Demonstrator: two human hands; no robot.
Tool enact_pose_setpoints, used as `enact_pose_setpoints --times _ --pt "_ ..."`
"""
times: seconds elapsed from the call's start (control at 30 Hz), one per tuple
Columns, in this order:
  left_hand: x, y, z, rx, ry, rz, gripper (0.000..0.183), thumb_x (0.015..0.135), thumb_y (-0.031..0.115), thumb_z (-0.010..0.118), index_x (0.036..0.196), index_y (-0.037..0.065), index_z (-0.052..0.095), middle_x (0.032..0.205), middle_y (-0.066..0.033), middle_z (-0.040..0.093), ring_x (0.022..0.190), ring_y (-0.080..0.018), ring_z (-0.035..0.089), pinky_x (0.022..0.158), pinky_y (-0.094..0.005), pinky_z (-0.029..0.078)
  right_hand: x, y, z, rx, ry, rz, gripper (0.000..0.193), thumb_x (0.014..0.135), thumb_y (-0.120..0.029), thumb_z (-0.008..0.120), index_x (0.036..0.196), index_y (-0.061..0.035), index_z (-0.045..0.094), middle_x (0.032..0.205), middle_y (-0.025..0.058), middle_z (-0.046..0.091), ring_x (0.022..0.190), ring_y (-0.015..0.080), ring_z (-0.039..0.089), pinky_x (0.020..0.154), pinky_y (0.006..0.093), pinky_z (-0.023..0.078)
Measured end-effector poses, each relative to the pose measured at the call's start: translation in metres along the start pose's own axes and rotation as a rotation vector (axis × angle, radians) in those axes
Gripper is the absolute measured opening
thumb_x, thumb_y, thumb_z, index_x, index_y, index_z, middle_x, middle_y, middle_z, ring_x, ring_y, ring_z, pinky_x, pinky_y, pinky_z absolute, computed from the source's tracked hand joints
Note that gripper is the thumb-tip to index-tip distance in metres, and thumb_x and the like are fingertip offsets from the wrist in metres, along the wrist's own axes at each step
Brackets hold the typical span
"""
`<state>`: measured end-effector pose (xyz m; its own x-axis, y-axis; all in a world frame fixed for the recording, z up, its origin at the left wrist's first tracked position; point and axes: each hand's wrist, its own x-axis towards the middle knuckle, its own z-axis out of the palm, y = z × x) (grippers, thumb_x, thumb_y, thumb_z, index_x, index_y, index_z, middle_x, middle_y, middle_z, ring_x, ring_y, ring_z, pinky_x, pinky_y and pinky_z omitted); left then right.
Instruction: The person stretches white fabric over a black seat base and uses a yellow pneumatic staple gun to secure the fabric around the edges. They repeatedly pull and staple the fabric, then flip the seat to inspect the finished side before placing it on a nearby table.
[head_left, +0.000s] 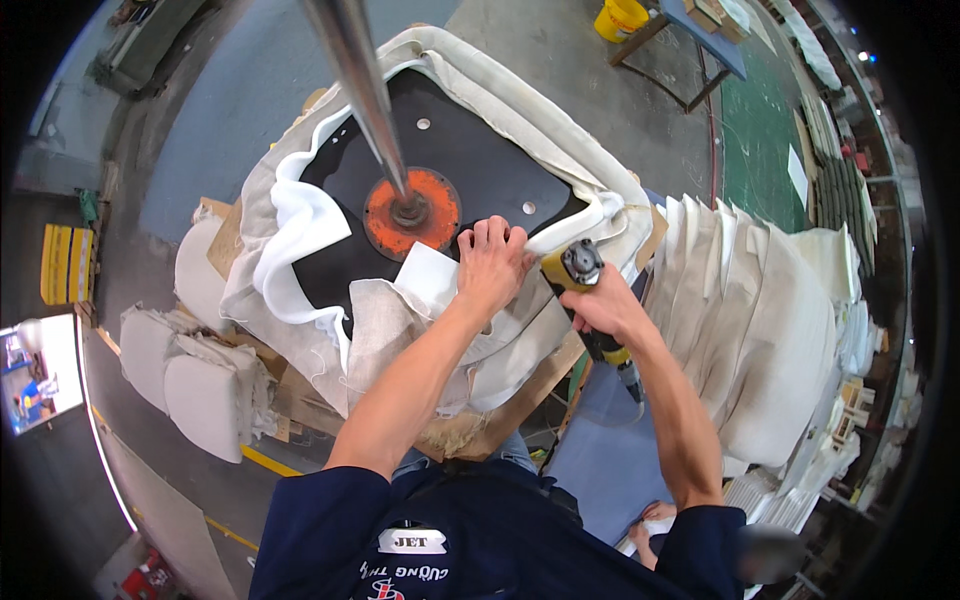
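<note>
Yellow bucket [621, 19]: stood on grey floor [560, 90], near blue tabletop [722, 56] | Brown box [703, 14]: rested on tabletop | Green floor section [752, 165]: lay right of grey floor | Yellow panelled object [67, 264]: stood far left | Yellow floor line [268, 460]: ran lower left

The bare left forearm [410, 375] slants forward and inward, its left grip [494, 262] back-up, fingers bent and side by side. The bare right forearm [680, 410] angles forward and leftward, its right grip [605, 303] curled closed, lower and nearer the body.
</note>
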<state>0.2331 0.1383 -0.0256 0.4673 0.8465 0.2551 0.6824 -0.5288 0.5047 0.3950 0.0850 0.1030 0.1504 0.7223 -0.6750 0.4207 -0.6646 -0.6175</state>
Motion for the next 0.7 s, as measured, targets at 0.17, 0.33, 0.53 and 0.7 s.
enact_pose_setpoints --times 0.17,0.33,0.53,0.7 --pt "0.002 -0.007 -0.007 -0.014 -0.008 -0.01 0.029 0.085 0.027 0.073 0.106 0.014 0.059 0.108 -0.0082 0.051 0.106 -0.0295 0.048 0.087 -0.0467 0.038 0.007 -0.005 0.004 -0.088 -0.007 0.013 0.024 0.08 -0.008 0.062 0.098 0.0066 0.064 0.067 0.0108 0.064 0.053 0.018 0.064 0.048 0.0316 0.052" --pt "-0.028 -0.026 -0.042 -0.015 -0.095 0.006 0.036 0.085 0.028 0.073 0.114 0.01 0.06 0.112 -0.0087 0.055 0.107 -0.0309 0.053 0.09 -0.0461 0.043 -0.004 0.0 0.017 -0.088 0.001 0.016 0.021 0.078 -0.008 0.063 0.093 0.0068 0.065 0.067 0.0112 0.065 0.053 0.0182 0.064 0.049 0.0326 0.05" --pt "-0.101 -0.034 -0.112 -0.047 -0.146 -0.008 0.058 0.084 0.031 0.074 0.134 0.008 0.056 0.137 -0.0158 0.051 0.13 -0.0359 0.047 0.111 -0.0516 0.036 -0.01 0.005 0.027 -0.093 -0.044 0.0 0.025 0.078 -0.008 0.061 0.096 0.0093 0.062 0.071 0.013 0.066 0.055 0.0209 0.066 0.053 0.0347 0.054" --pt "-0.133 -0.045 -0.143 0.017 -0.131 -0.101 0.079 0.082 0.039 0.075 0.147 0.006 0.044 0.149 -0.0197 0.041 0.136 -0.0381 0.042 0.115 -0.0527 0.032 -0.015 0.0 0.027 -0.129 -0.038 -0.002 0.028 0.079 -0.009 0.062 0.1 0.0086 0.061 0.073 0.0127 0.066 0.056 0.0209 0.067 0.054 0.0348 0.054"
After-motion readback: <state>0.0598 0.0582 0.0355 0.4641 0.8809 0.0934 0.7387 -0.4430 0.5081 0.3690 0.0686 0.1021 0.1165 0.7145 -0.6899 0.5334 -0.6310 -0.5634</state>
